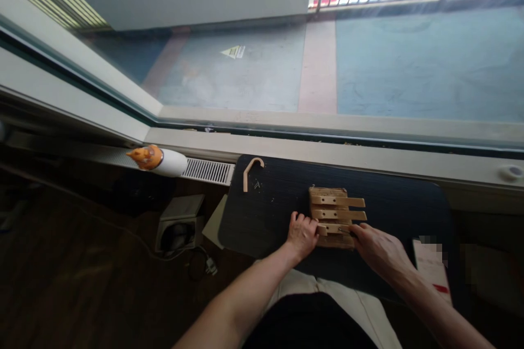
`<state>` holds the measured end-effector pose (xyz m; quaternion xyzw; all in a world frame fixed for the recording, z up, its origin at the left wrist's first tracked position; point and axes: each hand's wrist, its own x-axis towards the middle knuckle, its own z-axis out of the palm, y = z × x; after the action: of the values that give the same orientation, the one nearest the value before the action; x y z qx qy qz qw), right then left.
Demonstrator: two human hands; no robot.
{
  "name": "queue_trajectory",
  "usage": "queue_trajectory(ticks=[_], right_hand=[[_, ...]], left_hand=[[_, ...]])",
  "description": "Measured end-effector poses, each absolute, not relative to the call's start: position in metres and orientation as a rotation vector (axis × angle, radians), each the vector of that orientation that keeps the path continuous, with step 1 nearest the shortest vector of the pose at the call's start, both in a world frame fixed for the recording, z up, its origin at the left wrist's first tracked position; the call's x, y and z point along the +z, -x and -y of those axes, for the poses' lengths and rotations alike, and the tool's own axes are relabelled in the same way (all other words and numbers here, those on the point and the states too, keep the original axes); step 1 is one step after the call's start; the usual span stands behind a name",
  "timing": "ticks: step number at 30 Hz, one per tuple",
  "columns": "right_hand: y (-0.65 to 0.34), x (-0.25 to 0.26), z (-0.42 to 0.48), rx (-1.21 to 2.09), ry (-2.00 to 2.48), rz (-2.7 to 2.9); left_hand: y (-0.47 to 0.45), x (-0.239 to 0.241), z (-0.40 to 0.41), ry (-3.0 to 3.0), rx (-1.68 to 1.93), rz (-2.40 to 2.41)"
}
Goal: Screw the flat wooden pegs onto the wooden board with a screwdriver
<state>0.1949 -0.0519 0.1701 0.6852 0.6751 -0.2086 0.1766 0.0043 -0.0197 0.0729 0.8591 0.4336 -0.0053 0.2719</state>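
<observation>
A small wooden assembly (333, 209) of a flat panel with several cross slats lies on a dark board (270, 204) in front of me. My left hand (302, 234) is curled against its left edge, fingers closed on the nearest slat. My right hand (376, 248) pinches the right end of the same slat, and a small dark piece shows at its fingertips; I cannot make out what it is. A curved wooden hook piece (249, 170) lies apart at the board's far left corner, with tiny dark bits beside it.
A white bottle with an orange cap (158, 160) lies on the floor vent (207, 170) left of the board. A paper sheet (432, 267) rests at the board's right. A socket box and cables (178, 232) sit on the floor. A large window runs along the far side.
</observation>
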Motion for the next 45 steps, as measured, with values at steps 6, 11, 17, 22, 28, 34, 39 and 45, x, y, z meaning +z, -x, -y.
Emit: queue_trajectory(ticks=[6,11,17,22,28,34,39,45], right_hand=[[-0.196,0.165,0.053,-0.580,-1.919,-1.967],[-0.199,0.161,0.057,-0.559,-1.947,-1.982],[-0.197,0.160,0.058,-0.554,-1.987,-1.975],[-0.194,0.162,0.057,-0.560,-1.996,-1.933],[-0.193,0.166,0.051,-0.576,-1.992,-1.914],[-0.191,0.168,0.046,-0.571,-1.978,-1.904],[-0.192,0.170,0.043,-0.509,-1.977,-1.918],[-0.194,0.169,0.041,-0.495,-1.957,-1.915]], left_hand=[[-0.004,0.070,0.023,-2.303,0.003,-1.190],[-0.003,0.069,0.023,-2.323,0.001,-1.171],[-0.002,0.065,0.020,-2.369,0.026,-1.131],[-0.001,0.063,0.018,-2.388,0.057,-1.095],[0.000,0.061,0.016,-2.398,0.070,-1.062],[-0.001,0.060,0.015,-2.399,0.076,-1.049],[-0.007,0.061,0.011,-2.396,0.092,-1.057],[-0.011,0.062,0.010,-2.391,0.110,-1.074]])
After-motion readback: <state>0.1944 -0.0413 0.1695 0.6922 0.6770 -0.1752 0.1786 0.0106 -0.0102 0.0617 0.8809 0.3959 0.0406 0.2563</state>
